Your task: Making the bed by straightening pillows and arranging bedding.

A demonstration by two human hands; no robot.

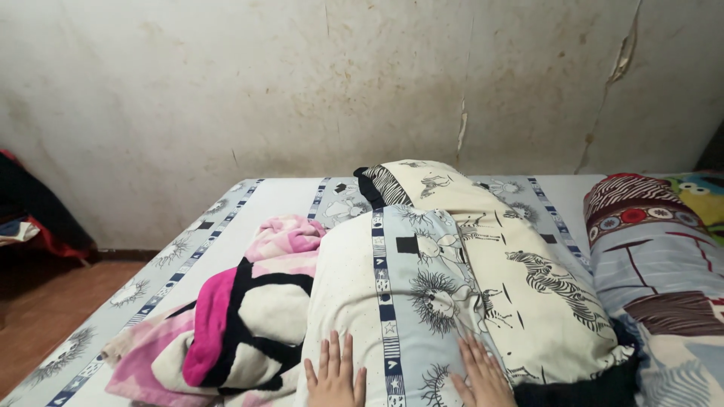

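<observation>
Both hands lie flat on the near end of the pillow (411,301) — left hand (334,374) and right hand (483,373), fingers spread, gripping nothing. The pillow's long axis runs away from them toward the wall (302,83), a pink blanket (241,316) just beside its left.

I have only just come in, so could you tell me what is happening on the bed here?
A person is leaning over a mattress with both hands laid flat on a pillow in a pale animal-print case. The left hand and right hand rest palm down on its near end, fingers spread, gripping nothing. A second zebra-print pillow lies against it on the right, a pink, black and white blanket is bunched on the left, and another patterned pillow sits at the far right.
</observation>
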